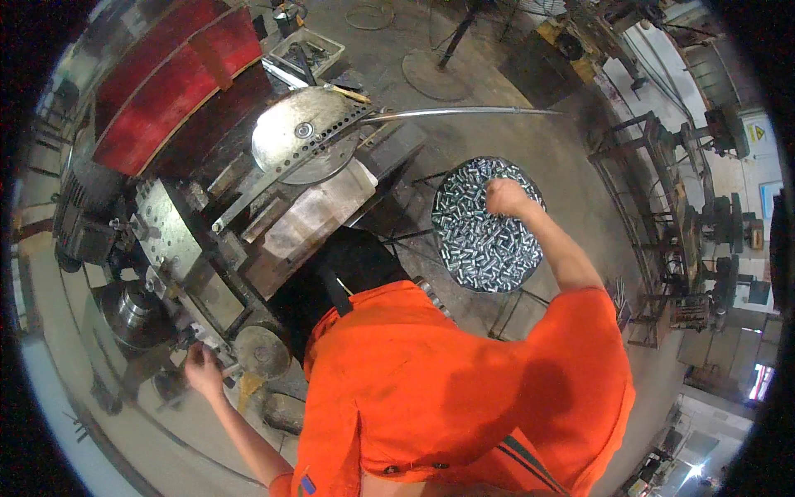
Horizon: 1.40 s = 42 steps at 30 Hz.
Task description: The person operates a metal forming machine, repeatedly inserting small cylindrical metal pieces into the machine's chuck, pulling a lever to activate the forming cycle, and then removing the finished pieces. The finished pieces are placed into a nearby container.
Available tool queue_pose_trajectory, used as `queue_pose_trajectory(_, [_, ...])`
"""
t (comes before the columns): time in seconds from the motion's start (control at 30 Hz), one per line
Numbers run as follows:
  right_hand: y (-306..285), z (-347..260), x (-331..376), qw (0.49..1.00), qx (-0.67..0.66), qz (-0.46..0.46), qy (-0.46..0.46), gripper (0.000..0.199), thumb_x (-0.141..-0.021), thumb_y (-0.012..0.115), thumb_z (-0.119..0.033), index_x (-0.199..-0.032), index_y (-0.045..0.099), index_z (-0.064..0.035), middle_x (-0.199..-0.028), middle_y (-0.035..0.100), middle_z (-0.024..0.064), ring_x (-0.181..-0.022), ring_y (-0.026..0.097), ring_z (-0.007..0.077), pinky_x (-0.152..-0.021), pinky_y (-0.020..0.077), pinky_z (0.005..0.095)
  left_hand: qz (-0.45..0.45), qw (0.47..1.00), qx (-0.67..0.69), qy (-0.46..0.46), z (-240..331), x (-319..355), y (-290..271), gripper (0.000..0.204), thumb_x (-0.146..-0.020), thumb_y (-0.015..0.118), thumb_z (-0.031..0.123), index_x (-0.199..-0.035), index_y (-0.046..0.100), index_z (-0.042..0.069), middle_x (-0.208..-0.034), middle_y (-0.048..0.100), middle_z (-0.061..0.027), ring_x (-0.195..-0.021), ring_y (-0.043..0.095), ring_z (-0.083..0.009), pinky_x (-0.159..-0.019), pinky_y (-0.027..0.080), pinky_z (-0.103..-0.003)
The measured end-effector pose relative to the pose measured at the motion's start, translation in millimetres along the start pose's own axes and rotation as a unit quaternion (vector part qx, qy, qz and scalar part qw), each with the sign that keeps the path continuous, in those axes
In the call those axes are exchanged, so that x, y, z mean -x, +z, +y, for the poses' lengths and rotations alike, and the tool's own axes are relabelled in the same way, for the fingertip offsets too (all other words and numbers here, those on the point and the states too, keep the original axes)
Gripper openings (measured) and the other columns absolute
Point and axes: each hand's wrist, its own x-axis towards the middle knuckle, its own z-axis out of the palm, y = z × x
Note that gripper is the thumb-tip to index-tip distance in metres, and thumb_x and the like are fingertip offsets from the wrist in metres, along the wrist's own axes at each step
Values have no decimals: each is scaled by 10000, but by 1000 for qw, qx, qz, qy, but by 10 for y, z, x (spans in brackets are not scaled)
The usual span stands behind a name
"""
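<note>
my right hand point(507, 197): fingers curled together over the heap; i cannot tell whether a piece is inside.
metal pieces point(484, 248): small shiny cylinders, heaped under and around my right hand.
my left hand point(204, 370): curled at the machine point(168, 232); cannot tell if clamped.
dull disc point(262, 354): just right of my left hand.

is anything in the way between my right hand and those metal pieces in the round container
Nothing visible is. Your right hand is over the upper part of the heap of metal pieces, with no lid or other object between. Whether your fingers touch them is hard to tell.
</note>
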Motion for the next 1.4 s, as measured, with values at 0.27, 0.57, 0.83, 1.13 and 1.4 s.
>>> queue_pose_trajectory(0.27, [356,-44,-30,995,6,-38,-92,250,-600,611,-136,-789,665,17,-1146,585,165,-995,589,303,-851,483,354,21,997,-76,7,-1,-13,2,220,-825,604,215,-943,648,34,-822,664,-89,-758,618,-201,-708,467,-322])
queue_pose_trajectory(0.57, [174,-273,-124,985,112,-65,-112,264,-619,625,-170,-797,671,20,-972,622,197,-960,583,331,-875,469,377,27,999,-19,41,-138,-36,42,213,-822,610,210,-945,656,42,-810,662,-104,-745,621,-210,-712,468,-324])
queue_pose_trajectory(0.83, [-96,-248,-77,997,-19,37,-61,167,-601,643,-165,-704,672,-37,-829,659,178,-857,632,325,-771,511,387,-61,991,107,47,54,56,-165,275,-885,583,153,-1069,601,-51,-848,650,-84,-771,588,-127,-710,470,-277])
queue_pose_trajectory(1.13, [-1403,-2750,501,690,-508,39,-514,458,-492,573,-59,-932,697,-44,-1096,589,149,-1051,560,279,-906,415,340,-208,866,452,46,1747,241,-353,269,-859,483,87,-1056,583,-66,-806,661,-131,-746,647,-200,-713,507,-312])
queue_pose_trajectory(1.4, [-1479,-3899,642,607,-481,155,-613,394,-488,625,48,-868,683,-41,-1048,587,154,-964,572,310,-814,468,359,-344,570,746,12,1950,372,28,407,-975,394,336,-971,586,-22,-804,647,-136,-698,643,-223,-679,525,-326])
